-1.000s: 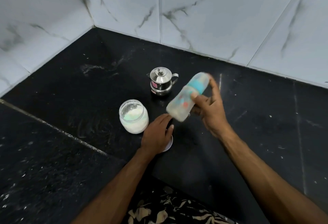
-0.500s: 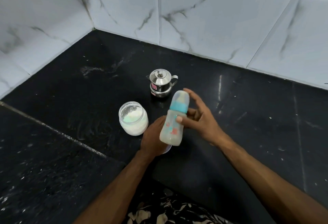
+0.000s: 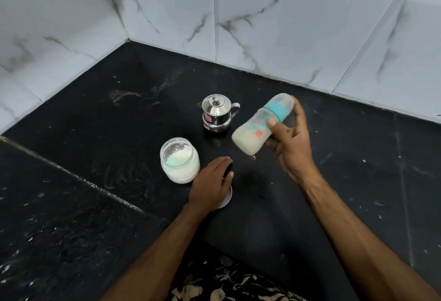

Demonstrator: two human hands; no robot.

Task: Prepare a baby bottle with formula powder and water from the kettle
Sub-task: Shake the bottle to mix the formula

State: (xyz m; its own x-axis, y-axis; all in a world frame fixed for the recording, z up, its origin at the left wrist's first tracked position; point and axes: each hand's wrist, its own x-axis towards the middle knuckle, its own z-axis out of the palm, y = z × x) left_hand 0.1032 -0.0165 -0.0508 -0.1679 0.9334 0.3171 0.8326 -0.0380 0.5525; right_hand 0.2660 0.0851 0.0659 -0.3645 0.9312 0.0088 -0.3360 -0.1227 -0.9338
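My right hand (image 3: 290,144) grips a baby bottle (image 3: 261,125) with a teal collar and clear cap. The bottle is lifted off the counter, tilted with its cap up to the right, blurred, and holds milky liquid. My left hand (image 3: 211,186) rests flat on a white round lid (image 3: 228,199) lying on the counter. An open glass jar of white formula powder (image 3: 179,160) stands just left of that hand. A small lidded steel kettle (image 3: 216,114) stands behind, left of the bottle.
The black stone counter (image 3: 95,133) runs into a corner of white marbled wall tiles (image 3: 286,26). A raised seam crosses the counter diagonally at the left (image 3: 71,174). White specks and smears dot the surface. Patterned clothing shows at the bottom edge (image 3: 226,286).
The bottle swung from tilted up right to upright near my left hand, then back up and tilted to the right. My left hand stayed on the lid.
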